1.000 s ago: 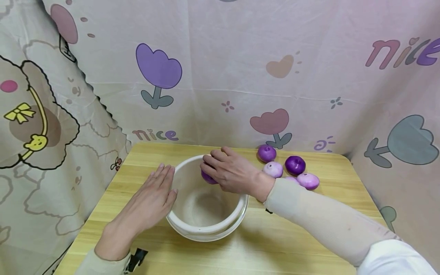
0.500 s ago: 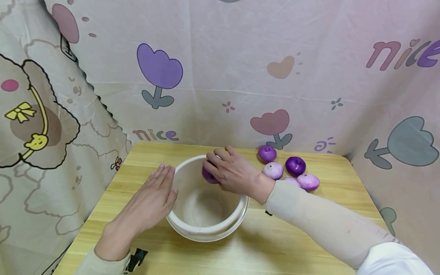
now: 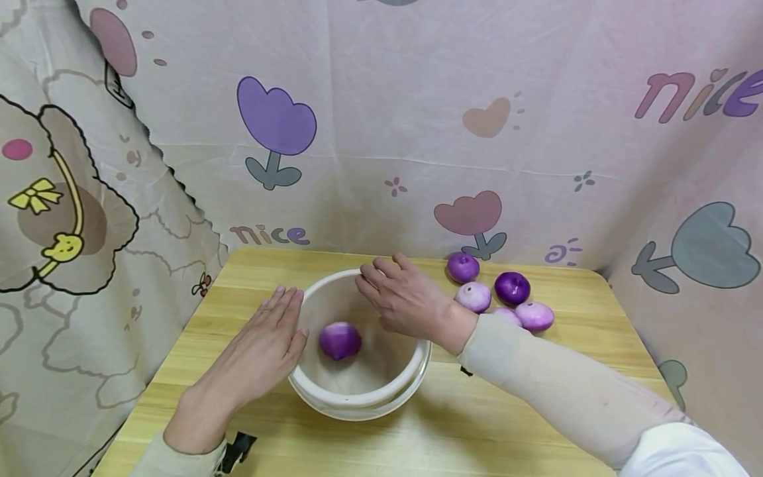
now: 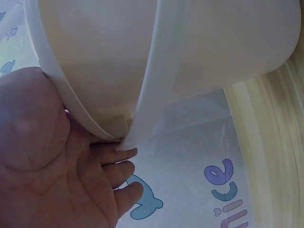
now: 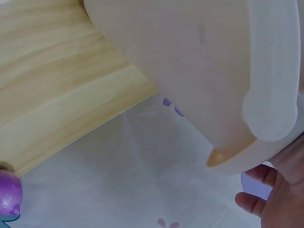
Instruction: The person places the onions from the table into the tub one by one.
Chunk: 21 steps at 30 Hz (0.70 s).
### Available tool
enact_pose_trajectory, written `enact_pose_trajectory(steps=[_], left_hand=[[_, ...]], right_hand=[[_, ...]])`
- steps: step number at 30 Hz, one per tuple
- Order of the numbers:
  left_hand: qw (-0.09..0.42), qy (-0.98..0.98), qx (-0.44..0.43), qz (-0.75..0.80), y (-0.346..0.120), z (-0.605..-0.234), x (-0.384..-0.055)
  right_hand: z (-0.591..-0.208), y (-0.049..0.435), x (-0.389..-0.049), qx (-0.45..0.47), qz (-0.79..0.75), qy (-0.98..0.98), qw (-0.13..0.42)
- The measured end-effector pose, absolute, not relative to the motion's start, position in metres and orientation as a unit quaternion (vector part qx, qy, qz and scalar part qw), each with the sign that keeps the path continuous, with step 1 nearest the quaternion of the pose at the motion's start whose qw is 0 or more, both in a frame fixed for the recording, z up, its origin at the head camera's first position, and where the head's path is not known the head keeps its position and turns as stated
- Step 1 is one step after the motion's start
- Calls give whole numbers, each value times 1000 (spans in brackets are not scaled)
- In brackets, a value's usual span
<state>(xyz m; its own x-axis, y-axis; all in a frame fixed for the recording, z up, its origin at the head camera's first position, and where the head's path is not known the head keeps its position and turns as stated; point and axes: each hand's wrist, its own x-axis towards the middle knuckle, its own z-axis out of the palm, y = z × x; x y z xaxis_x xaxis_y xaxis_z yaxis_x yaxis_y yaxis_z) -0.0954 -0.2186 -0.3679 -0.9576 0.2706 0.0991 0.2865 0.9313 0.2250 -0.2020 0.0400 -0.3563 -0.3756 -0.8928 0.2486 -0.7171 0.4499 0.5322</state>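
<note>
A white bucket (image 3: 408,374) with its handle (image 4: 164,61) hanging down stands on the wooden table. Inside it, near the bottom, lies a purple onion (image 3: 340,341). My left hand (image 3: 262,348) rests flat against the left of the rim, fingers straight and side by side; in the left wrist view the palm (image 4: 52,175) touches the rim. My right hand (image 3: 411,298) is over the right back of the rim, its fingers loosely bent and holding nothing. In the right wrist view two fingers (image 5: 254,203) show just beyond the rim.
Several more onions lie to the right of the bucket, among them a dark purple onion (image 3: 512,287) and a pale onion (image 3: 534,316); my right forearm partly covers one. Behind the table (image 3: 524,404) hangs a patterned cloth (image 3: 369,119).
The right hand has let go of the purple onion, which has dropped from its fingers down into the bucket. The left hand has stayed at the rim.
</note>
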Motion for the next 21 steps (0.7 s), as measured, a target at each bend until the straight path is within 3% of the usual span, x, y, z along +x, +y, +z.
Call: enact_pose_trajectory(steps=[13,21], left_hand=[[29,-981,-138,-137,-218,-369,-95],[23,-981,-133,-142,-218,-371,-95]], right_hand=[[-358,54,-200,444,-88,-842,295],[-360,94,-200,395,-20,-856,334]])
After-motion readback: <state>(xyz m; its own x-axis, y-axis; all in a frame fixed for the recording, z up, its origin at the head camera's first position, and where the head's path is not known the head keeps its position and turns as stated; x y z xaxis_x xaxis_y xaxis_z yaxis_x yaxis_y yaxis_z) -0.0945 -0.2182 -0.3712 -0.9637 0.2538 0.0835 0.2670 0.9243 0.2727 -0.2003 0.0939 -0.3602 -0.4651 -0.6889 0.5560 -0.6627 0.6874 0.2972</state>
